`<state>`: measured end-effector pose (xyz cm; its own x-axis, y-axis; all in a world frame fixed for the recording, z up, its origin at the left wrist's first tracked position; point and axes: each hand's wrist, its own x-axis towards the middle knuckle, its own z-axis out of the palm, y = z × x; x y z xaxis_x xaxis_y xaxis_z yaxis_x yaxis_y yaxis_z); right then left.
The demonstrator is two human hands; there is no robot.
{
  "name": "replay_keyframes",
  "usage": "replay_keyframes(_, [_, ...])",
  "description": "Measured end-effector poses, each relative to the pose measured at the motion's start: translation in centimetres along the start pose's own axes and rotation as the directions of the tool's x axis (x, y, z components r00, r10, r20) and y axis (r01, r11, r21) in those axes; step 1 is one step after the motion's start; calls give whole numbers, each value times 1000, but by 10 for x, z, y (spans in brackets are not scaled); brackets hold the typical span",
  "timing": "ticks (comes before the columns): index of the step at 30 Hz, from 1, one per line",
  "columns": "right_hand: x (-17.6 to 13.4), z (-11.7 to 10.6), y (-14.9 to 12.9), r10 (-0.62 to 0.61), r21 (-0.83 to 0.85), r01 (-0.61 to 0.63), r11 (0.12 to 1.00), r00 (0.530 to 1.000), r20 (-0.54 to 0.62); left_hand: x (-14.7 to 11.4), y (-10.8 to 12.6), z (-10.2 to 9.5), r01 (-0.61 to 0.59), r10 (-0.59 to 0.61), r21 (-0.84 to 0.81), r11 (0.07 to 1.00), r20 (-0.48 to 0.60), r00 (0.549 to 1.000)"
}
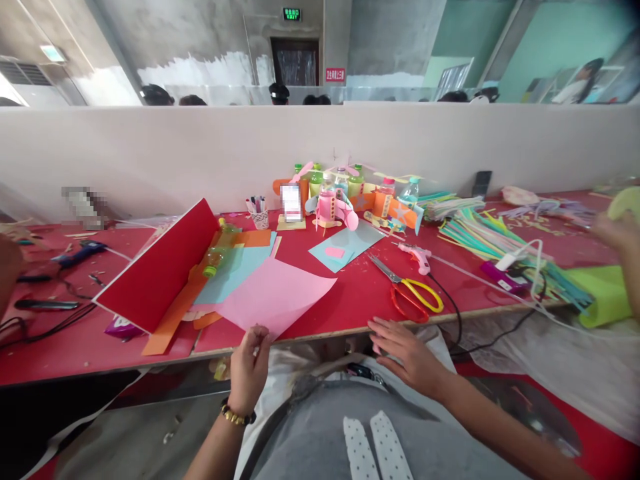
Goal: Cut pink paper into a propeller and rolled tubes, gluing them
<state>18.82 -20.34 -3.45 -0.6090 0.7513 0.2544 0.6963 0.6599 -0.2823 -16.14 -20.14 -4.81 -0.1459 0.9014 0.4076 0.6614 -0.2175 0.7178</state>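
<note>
A pink sheet of paper (280, 293) lies partly over light blue paper (227, 277). My left hand (253, 357) pinches its near corner between thumb and fingers, just past the table's front edge. My right hand (405, 357) hovers off the same edge with its fingers stretched out, apart from the sheet. Scissors (407, 290) with red and yellow handles lie on the table beyond it, their blades partly spread. Behind them rests a pink glue gun (417, 257). Another light blue sheet (340, 247) carries a small pink piece (335, 252).
A red board (165, 267) leans at left beside orange strips (175, 313) and a green-capped bottle (219, 250). At the back stand bottle models (327, 207), a phone (291, 202) and a pen cup (259, 217). Coloured strips (480, 233) and cables lie right; another person's hand (620, 230) shows there.
</note>
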Motion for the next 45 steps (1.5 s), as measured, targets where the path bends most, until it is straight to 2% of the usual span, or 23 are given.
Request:
replay_keyframes(4, [-35, -11, 12, 83, 56, -73, 996, 976, -202, 1, 8, 5, -189, 191, -32, 982, 153, 969])
replay_keyframes(7, [-28, -17, 14, 135, 65, -120, 991, 943, -305, 7, 19, 10, -277, 297, -109, 955, 316, 901])
replay_keyframes(10, [-2, -19, 13, 150, 30, -148, 988, 937, -315, 16, 25, 11, -302, 361, -199, 932, 458, 812])
replay_keyframes(12, [16, -16, 15, 128, 7, -131, 991, 953, -275, 21, 24, 9, -310, 387, -232, 922, 514, 765])
replay_keyframes(15, [33, -6, 22, 40, 0, -41, 999, 974, -223, 25, 19, 1, -331, 399, -224, 917, 547, 736])
replay_keyframes(19, [34, 2, 24, 9, 31, -2, 1000, 977, -214, 21, 19, -3, -388, 379, -104, 916, 542, 750])
replay_keyframes(24, [33, 2, 15, 39, 20, -36, 999, 976, -213, 12, 27, 7, -465, 377, 86, 881, 467, 800])
replay_keyframes(30, [45, 2, 9, 63, -19, -67, 998, 982, -178, 6, 28, 13, -508, 430, 138, 850, 375, 821])
replay_keyframes(35, [58, 3, 5, 58, -31, -64, 997, 984, -171, 13, 22, 13, -476, 415, 167, 864, 299, 859])
replay_keyframes(38, [65, 5, 7, 54, -12, -57, 998, 982, -179, 19, 18, 16, -435, 379, 159, 886, 291, 878])
replay_keyframes(45, [69, 11, 20, 68, 154, -25, 988, 958, -277, 22, 13, 20, -372, 335, 128, 919, 243, 911])
